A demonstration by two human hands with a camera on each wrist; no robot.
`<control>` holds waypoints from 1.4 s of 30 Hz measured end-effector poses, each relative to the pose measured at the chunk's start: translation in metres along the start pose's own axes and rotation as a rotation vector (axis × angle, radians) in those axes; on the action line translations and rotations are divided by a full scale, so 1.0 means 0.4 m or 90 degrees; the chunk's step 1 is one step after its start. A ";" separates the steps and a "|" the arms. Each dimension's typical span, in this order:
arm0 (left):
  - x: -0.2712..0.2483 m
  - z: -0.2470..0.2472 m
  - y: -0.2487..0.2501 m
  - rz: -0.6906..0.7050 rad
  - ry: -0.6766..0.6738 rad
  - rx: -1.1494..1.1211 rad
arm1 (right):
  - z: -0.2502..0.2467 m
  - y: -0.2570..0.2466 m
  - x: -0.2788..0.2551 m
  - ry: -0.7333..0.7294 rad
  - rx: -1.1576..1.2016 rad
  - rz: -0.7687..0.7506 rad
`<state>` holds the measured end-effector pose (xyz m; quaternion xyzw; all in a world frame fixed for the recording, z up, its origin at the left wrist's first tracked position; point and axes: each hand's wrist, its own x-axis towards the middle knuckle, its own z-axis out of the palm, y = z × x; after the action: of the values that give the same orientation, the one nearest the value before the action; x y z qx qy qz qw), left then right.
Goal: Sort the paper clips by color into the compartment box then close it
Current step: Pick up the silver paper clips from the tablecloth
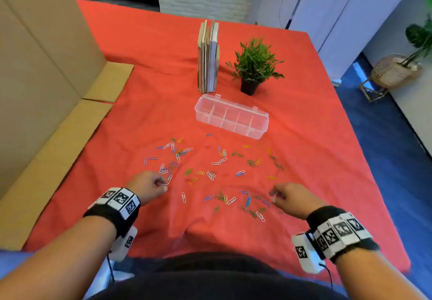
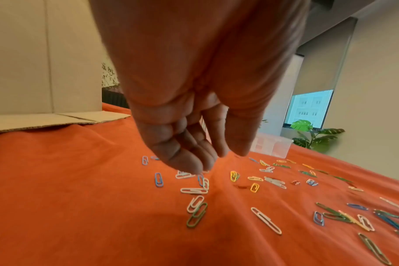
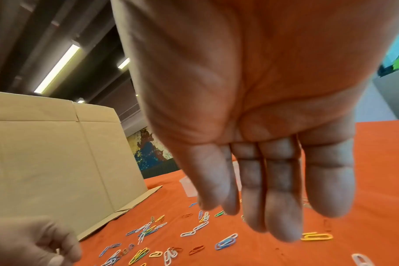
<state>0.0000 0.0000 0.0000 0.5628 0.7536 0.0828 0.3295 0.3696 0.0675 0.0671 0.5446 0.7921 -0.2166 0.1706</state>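
Note:
Paper clips [image 1: 210, 173] in white, blue, green, yellow and red lie scattered over the red cloth [image 1: 163, 65] in front of me. Beyond them the clear compartment box [image 1: 231, 117] stands with its lid open and nothing visible in its cells. My left hand [image 1: 161, 184] hovers at the left edge of the scatter. Its fingers hang loosely curled just above a few white clips [image 2: 185, 175], and the left wrist view shows nothing in them. My right hand [image 1: 273, 196] floats above the clips near the right. Its fingers [image 3: 282, 207] are relaxed and hold nothing.
A row of upright books [image 1: 208, 56] and a small potted plant [image 1: 254, 65] stand behind the box. A large cardboard carton [image 1: 35, 65] with flaps [image 1: 107, 82] on the cloth lines the left side. The table drops off at the right edge.

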 end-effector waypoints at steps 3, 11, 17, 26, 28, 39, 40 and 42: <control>0.030 0.022 -0.004 -0.037 0.062 -0.008 | 0.006 -0.043 0.073 0.021 0.036 -0.023; 0.071 0.055 -0.031 -0.064 0.143 -0.010 | 0.073 -0.215 0.268 0.044 0.040 -0.102; 0.115 0.061 -0.018 -0.044 0.158 -0.014 | 0.118 -0.294 0.375 0.071 0.027 -0.107; 0.147 0.068 -0.059 -0.104 0.245 -0.032 | 0.149 -0.325 0.414 0.100 -0.039 -0.111; 0.154 0.067 -0.064 -0.098 0.234 -0.029 | 0.149 -0.319 0.415 0.083 -0.033 -0.097; 0.187 0.050 -0.053 -0.071 0.225 -0.022 | 0.049 -0.172 0.466 0.109 0.241 0.082; 0.187 0.049 -0.052 -0.076 0.236 -0.037 | 0.047 -0.158 0.476 0.113 0.244 0.108; 0.188 0.047 -0.052 -0.081 0.257 -0.091 | 0.048 -0.145 0.491 0.102 0.248 0.131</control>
<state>-0.0166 0.0559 -0.0552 0.4613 0.8306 0.2258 0.2152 0.2474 0.1942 -0.0392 0.6603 0.6868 -0.3033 0.0200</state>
